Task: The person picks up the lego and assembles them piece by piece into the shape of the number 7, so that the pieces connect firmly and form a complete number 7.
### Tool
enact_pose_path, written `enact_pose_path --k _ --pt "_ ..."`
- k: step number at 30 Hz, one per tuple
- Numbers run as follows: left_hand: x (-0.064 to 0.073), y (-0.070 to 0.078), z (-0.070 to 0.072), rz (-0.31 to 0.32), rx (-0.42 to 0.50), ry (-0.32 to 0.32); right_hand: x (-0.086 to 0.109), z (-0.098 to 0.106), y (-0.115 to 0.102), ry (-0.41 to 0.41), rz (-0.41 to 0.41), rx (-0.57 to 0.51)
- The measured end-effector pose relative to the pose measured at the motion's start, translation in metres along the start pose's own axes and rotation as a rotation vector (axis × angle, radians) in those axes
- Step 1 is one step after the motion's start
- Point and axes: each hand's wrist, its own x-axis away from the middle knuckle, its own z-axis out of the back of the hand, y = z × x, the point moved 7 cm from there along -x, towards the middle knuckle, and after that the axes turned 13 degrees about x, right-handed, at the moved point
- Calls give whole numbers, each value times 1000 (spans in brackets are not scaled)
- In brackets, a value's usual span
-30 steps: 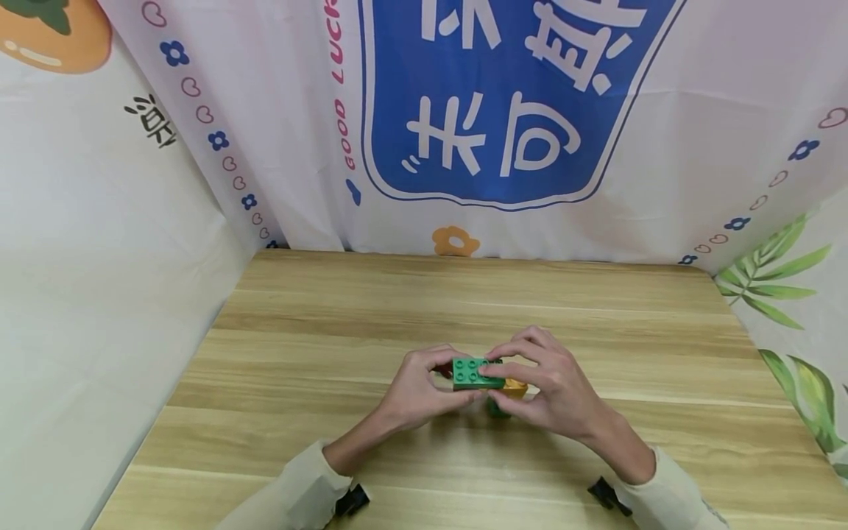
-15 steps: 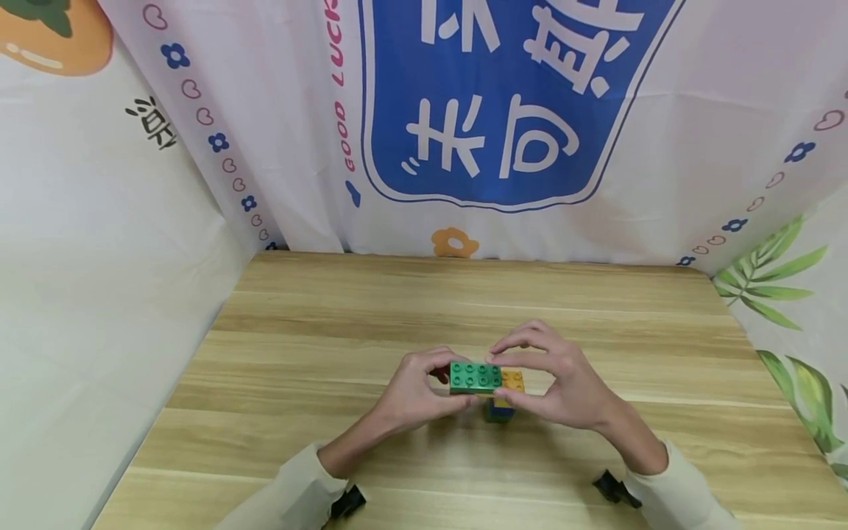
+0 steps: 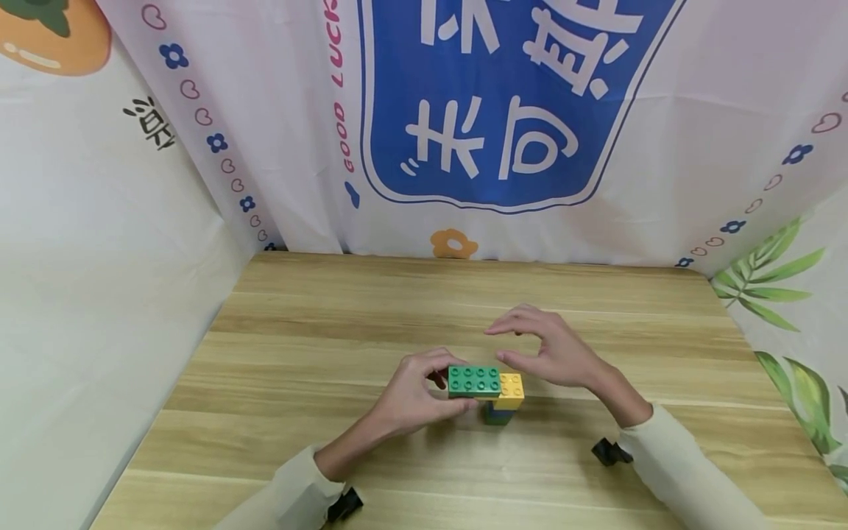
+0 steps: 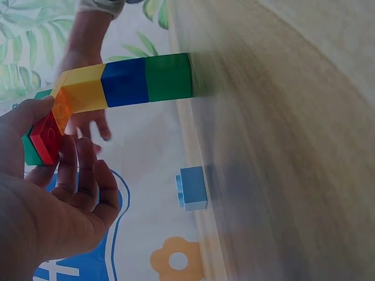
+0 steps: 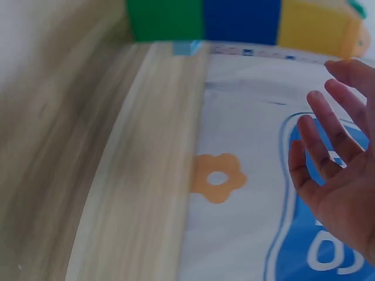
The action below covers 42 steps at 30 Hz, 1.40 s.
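Note:
A tower of toy building bricks stands upright on the table, with a green brick (image 4: 169, 76) at the bottom, a blue brick (image 4: 125, 82) above it and a yellow brick (image 3: 511, 383) higher up. At the top, a long green brick (image 3: 473, 381) juts out to the left, and a red brick (image 4: 45, 139) sits under its overhanging end. My left hand (image 3: 409, 390) grips this overhanging end between thumb and fingers. Apart from the tower, behind it and to the right, my right hand (image 3: 553, 348) has spread fingers and holds nothing.
A light blue brick (image 4: 193, 188) rests on the wooden table (image 3: 318, 331); in the head view I cannot see it. Printed cloth (image 3: 285, 147) hangs along the table's back edge and at both sides. Black wrist mounts (image 3: 346, 505) sit below the sleeves.
My right hand has let go of the top of the tower and moved back and away, uncovering the yellow brick's studs. The left hand has stayed on the overhanging end.

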Motion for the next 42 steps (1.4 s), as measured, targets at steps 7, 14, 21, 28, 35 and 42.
enact_pose_path --k 7,14,21,28,35,42 --pt "1 -1 0 5 -11 -8 -17 -26 20 -153 6 2" --pt "2 -1 2 -3 -16 0 -26 -40 32 -227 -20 -45" --pt "2 0 3 -10 -17 -6 -26 -48 38 -248 -35 -72" --pt "3 1 4 -28 -17 -6 -28 -59 43 -293 -53 -82" --pt "5 2 5 -38 -13 -7 -30 -68 47 -326 -57 -103" --pt "13 4 8 -45 -27 -19 -31 -74 51 -331 -77 -127"
